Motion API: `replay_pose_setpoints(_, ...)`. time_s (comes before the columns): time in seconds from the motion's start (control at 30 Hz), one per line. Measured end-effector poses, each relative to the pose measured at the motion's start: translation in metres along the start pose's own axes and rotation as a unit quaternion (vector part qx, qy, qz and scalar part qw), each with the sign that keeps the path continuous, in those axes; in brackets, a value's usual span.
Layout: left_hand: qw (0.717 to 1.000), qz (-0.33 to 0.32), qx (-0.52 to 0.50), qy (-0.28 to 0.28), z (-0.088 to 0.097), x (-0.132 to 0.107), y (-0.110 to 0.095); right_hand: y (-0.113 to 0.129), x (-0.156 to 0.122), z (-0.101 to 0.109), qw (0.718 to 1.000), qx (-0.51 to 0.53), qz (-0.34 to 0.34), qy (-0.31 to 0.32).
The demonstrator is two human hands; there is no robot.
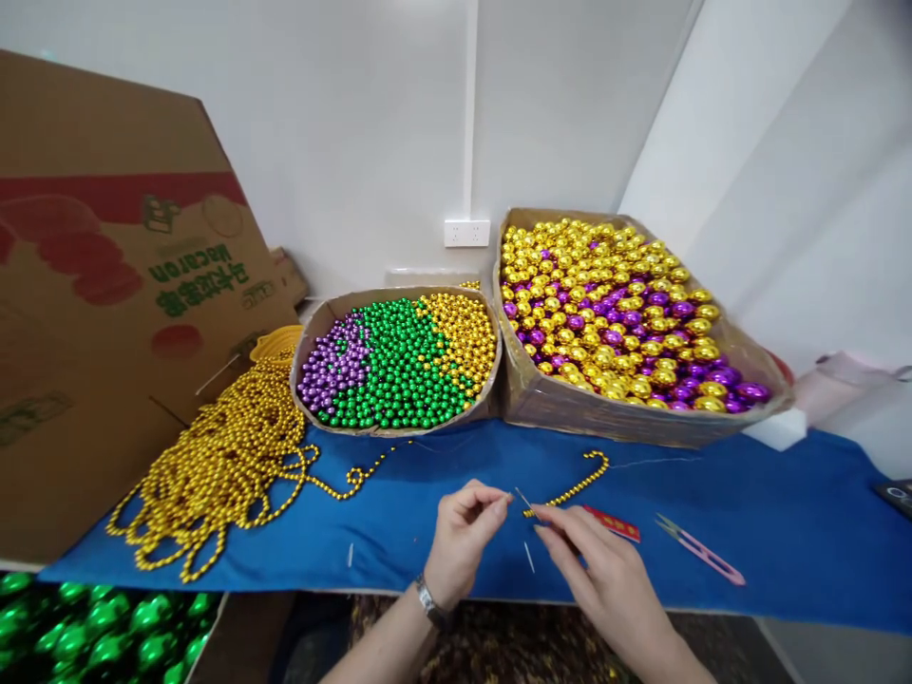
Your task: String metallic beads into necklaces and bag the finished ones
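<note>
Above the front of the blue cloth, my left hand (462, 534), with a metal watch band at the wrist, is closed in a pinch. What its fingertips hold is too small to make out. My right hand (602, 556) pinches a thin needle (522, 496) that points up and left towards the left fingertips. A short string of gold beads (577, 490) lies just behind the right fingers, with a fine thread trailing right from it. Beyond that hand are a red packet (614, 523), partly covered, and pink thread snips (702, 551).
A box of purple, green and gold beads (399, 432) stands behind my hands. Right of it is a larger box of gold and purple balls (591, 418). Gold bead strands (220, 456) pile beside a tall carton (92, 313) at left. Green balls (106, 627) sit below the table edge.
</note>
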State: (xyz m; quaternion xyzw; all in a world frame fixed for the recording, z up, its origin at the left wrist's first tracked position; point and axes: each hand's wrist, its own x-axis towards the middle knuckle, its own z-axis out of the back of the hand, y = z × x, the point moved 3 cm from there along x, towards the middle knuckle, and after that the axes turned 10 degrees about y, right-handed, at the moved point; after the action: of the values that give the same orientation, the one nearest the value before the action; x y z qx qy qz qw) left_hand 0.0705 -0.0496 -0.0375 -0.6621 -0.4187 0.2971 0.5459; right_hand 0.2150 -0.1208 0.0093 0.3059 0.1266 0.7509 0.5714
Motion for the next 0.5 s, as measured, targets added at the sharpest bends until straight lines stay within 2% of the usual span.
replay_pose_setpoints(0.13,0.997,-0.037,0.062,0.003,0.003,-0.0015,-0.0029,0.003,0.0027,-0.0048,1.0,0.002,0.018,-0.018)
replay_pose_setpoints(0.5,0.996,-0.042,0.074,0.006,0.0055,-0.0014,-0.0026,0.0016,0.0054,-0.0102,0.999,-0.005,0.032,-0.02)
